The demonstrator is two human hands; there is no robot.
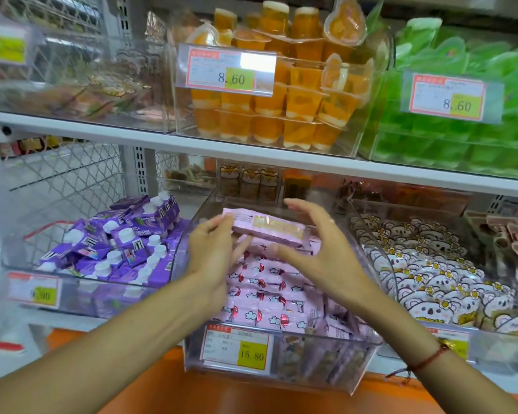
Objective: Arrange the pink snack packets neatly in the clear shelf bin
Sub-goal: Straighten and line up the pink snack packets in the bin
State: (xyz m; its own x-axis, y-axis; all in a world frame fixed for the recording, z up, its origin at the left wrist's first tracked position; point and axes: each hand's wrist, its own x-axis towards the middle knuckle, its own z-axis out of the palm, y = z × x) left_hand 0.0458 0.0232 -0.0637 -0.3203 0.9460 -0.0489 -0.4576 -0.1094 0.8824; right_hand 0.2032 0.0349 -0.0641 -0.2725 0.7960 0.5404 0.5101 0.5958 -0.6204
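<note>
A clear shelf bin stands on the lower shelf, filled with several rows of pink snack packets printed with clouds. Above the rows, my left hand pinches the left end of one pink packet, held level with its back label showing. My right hand hovers at the packet's right end with fingers spread and relaxed; I cannot tell if it touches the packet. A price tag reading 15.80 hangs on the bin's front.
A bin of purple pouches sits to the left, a bin of koala-print packets to the right. The shelf above carries orange jelly cups and green cups. An orange ledge runs below.
</note>
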